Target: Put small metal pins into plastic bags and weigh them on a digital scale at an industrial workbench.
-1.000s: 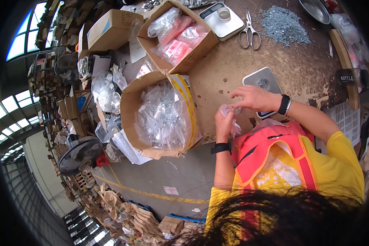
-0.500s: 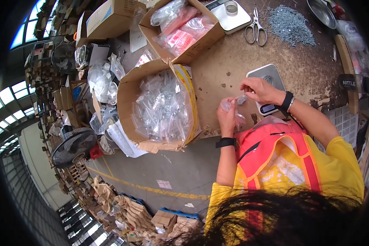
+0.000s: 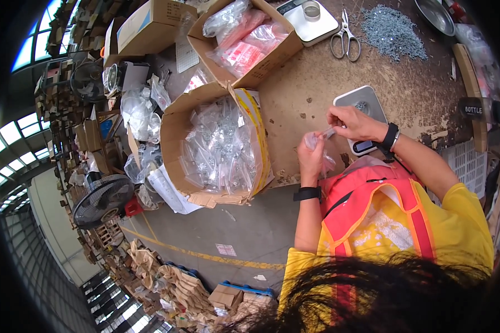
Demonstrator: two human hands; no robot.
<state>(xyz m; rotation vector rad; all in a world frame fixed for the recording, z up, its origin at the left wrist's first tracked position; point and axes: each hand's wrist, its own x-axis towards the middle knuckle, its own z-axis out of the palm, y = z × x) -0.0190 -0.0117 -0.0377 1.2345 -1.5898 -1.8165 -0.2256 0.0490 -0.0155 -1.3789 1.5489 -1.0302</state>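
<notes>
Warehouse bench, worn brown top (image 3: 311,94) with junk all over; concrete floor with a yellow line below it; your hands sit together at the bench edge, just in front of the small grey scale (image 3: 361,114); your left hand (image 3: 312,158) has its fingers curled round a small clear plastic bag (image 3: 319,141), gripping it from below; your right hand (image 3: 353,123) has thumb and forefinger pressed together, pinching the top of the same bag, other fingers folded in; what's inside the bag is too small to tell; bag is held up off the bench, between both hands, touching each; black bands on both wrists; just left of your left hand is an open cardboard box (image 3: 216,150) full of clear packed bags, flap with yellow tape facing you; behind it a second open box (image 3: 244,39) with clear and pink-red packets; further back a white scale (image 3: 308,19) with a small round cup on it, scissors (image 3: 345,39) beside that, then a loose pile of small grey metal parts (image 3: 391,33); floor fan (image 3: 103,200) stands well left of the bench, near loose plastic bags
</notes>
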